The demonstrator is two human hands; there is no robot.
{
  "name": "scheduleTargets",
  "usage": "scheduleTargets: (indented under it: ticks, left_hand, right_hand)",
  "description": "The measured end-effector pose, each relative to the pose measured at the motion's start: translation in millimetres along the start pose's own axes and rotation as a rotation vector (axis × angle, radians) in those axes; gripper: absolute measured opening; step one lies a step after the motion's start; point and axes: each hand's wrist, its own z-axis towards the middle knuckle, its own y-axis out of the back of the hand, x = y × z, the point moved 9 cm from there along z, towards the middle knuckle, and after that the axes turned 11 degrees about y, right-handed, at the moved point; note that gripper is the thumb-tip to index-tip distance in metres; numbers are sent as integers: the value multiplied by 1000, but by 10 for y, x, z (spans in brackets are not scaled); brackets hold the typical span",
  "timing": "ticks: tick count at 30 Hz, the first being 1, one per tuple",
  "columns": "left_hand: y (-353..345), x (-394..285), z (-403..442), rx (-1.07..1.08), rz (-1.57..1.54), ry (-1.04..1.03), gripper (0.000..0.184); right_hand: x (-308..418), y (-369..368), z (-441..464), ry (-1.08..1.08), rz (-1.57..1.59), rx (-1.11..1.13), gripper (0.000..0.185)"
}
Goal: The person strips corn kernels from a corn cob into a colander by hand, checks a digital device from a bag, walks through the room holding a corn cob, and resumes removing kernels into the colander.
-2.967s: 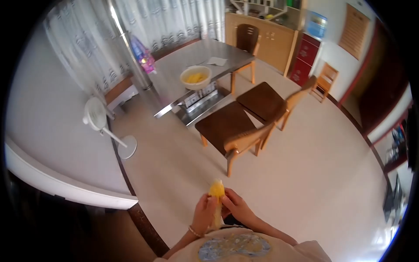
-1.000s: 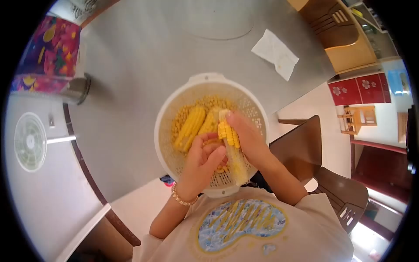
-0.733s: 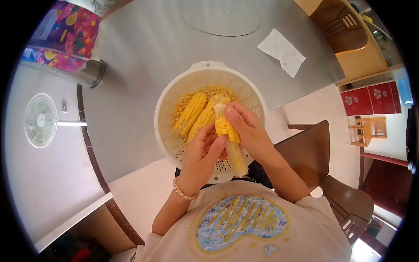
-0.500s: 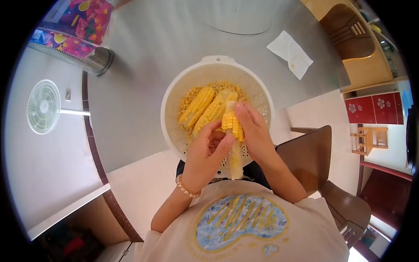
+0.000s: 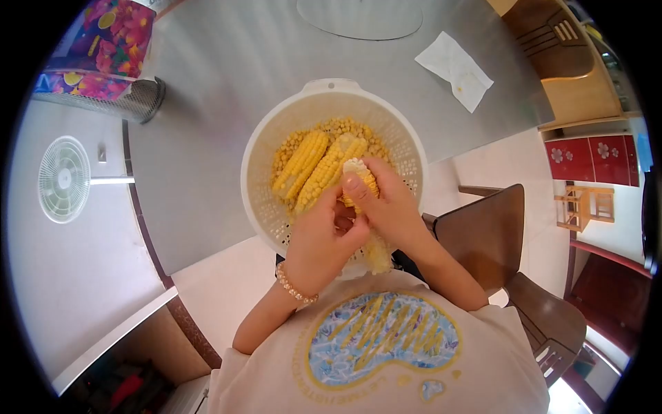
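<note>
A partly stripped corn cob [image 5: 377, 255] is held between my two hands over the near side of a white plastic colander [image 5: 252, 176]. My right hand [image 5: 392, 210] wraps round its upper part, thumb lying across the remaining yellow kernels. My left hand [image 5: 321, 231], with a beaded bracelet at the wrist, has curled fingers pressed against the cob's middle; those fingertips are partly hidden. The cob's bare, pale lower end points toward my shirt. Inside the colander, two whole ears of corn [image 5: 301, 164] lie side by side on loose kernels [image 5: 350, 127].
The colander stands at the near edge of a grey table [image 5: 207, 172]. A crumpled white tissue [image 5: 455, 72] lies at the back right. A mesh basket [image 5: 141, 103] with a flowery package sits at the left. Brown chairs [image 5: 483, 238] stand at my right.
My right hand has tilted and its thumb has moved down across the cob, whose upper end now faces the camera more. My left hand stays against the cob. The view has shifted slightly.
</note>
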Motion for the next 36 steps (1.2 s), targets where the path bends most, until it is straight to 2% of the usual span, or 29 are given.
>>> scheduleTargets:
  ticks: [2,5,8,11,15,17,18,19,20,23,25,28,33,35,36]
  left_hand:
    - [14,-13,-9,-32,59,-24,38]
    - [21,3,2,-16,87,-12,39]
    - [22,-23,6,-38,113,7,38]
    - [42,-49,17,-83,258,8,36]
    - [69,-100,1,-112,300,-94,32]
    - [128,-54,24,-123,324,-134,29]
    - [142,210,117,11,84,2,26]
    - [100,348,153,149,-150,135,24]
    - [96,363,130,149,-150,134,24]
    - [124,321,77,135,-279,129,26]
    - [121,301,76,160,-324,112,29]
    - [128,189,24,98,-159,19,34]
    - [171,192,52,47,-7,0,34]
    - [156,244,64,46,55,-5,33]
    - [174,260,68,33,-19,-31,34]
  right_hand:
    - [148,20,1,257,-409,-10,38]
    - [45,2,38,129,-376,61,37]
    - [-46,-9,36,95,-358,94,26]
    - [-59,-26,47,121,-360,70,23]
    - [-58,-48,73,117,-345,73,22]
    - [-4,-42,79,130,-264,28,30]
    - [40,-43,87,128,-266,37,30]
    - [16,-16,91,32,-159,-1,30]
    - [-37,8,78,-62,-51,-42,30]
    - [-22,55,113,52,-177,-63,31]
    - [-52,8,122,36,-207,-23,31]
    - [-109,-66,137,36,-257,40,31]
    - [-72,-104,127,48,-273,45,31]
    - [-178,-156,41,-132,5,46,29]
    - [-154,-169,33,-131,5,45,29]
